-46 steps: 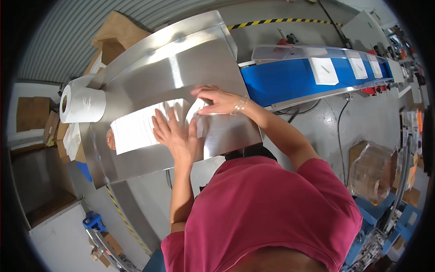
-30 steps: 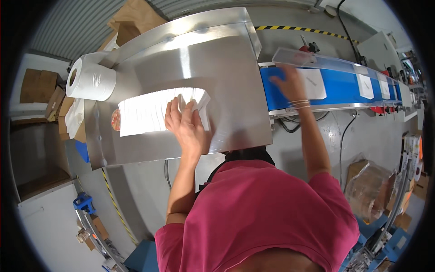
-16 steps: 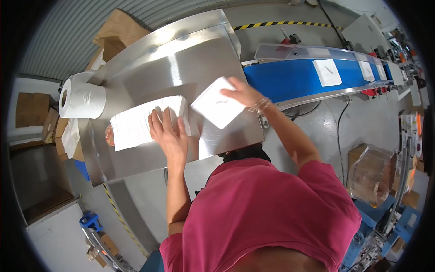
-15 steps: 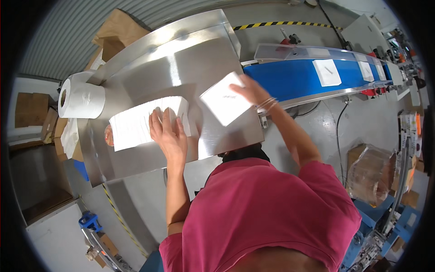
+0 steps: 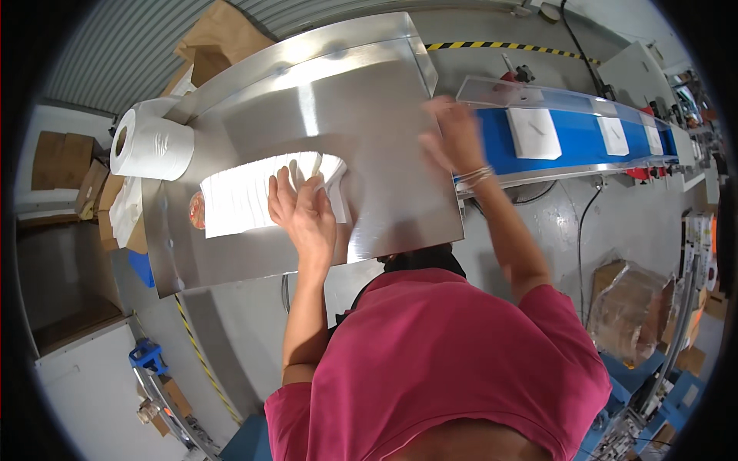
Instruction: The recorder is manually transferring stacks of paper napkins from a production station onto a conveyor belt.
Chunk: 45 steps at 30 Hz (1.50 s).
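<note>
Left hand (image 5: 306, 211) flat and open on fanned white sheets (image 5: 254, 198); right hand (image 5: 455, 134) blurred at conveyor edge.

Right hand seemingly open and empty, though hard to confirm through blur. Possible slipping of top sheets over polished steel table (image 5: 369, 115) if pressed unevenly, spoiling the fan. White packets (image 5: 534, 132) on blue conveyor belt (image 5: 584, 142); paper roll (image 5: 152, 146) at table corner, cardboard boxes (image 5: 219, 34) behind, grey floor.

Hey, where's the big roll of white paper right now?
In the head view, the white paper roll sits at the far left corner of the steel table, left of the fanned white sheets under the left hand.
</note>
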Each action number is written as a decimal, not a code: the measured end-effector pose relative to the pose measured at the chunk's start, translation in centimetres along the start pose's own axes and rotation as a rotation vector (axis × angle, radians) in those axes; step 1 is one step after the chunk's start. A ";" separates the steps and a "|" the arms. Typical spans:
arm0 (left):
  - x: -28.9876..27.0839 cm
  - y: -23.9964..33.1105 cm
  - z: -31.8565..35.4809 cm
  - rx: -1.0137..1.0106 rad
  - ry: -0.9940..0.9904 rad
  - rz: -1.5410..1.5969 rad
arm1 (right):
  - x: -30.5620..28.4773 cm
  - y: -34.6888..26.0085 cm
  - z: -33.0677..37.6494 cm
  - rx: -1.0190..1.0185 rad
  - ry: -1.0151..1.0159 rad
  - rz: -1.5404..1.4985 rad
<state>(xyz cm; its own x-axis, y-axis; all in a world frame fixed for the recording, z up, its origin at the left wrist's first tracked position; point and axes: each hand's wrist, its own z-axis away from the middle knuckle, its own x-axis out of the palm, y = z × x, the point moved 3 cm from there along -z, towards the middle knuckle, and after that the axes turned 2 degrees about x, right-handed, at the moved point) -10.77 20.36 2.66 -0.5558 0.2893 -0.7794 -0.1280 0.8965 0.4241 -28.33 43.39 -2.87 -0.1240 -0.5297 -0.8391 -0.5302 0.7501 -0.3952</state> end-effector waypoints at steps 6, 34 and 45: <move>-0.4 0.0 -0.5 0.069 -0.123 0.023 | 6.4 -10.9 -1.6 -0.365 -0.443 -0.671; -1.0 -1.6 -0.9 0.050 -0.104 -0.023 | 7.8 -12.0 -2.6 -0.322 -0.536 -0.713; -1.7 -3.9 -0.4 0.024 -0.003 -0.032 | 1.4 10.8 1.9 0.556 -0.080 -0.315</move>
<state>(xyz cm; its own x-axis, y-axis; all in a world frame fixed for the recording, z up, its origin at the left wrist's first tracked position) -9.67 16.24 2.48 -0.5494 0.2617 -0.7935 -0.1256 0.9130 0.3881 -32.64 51.50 -9.02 0.0414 -0.7428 -0.6682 -0.0140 0.6683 -0.7437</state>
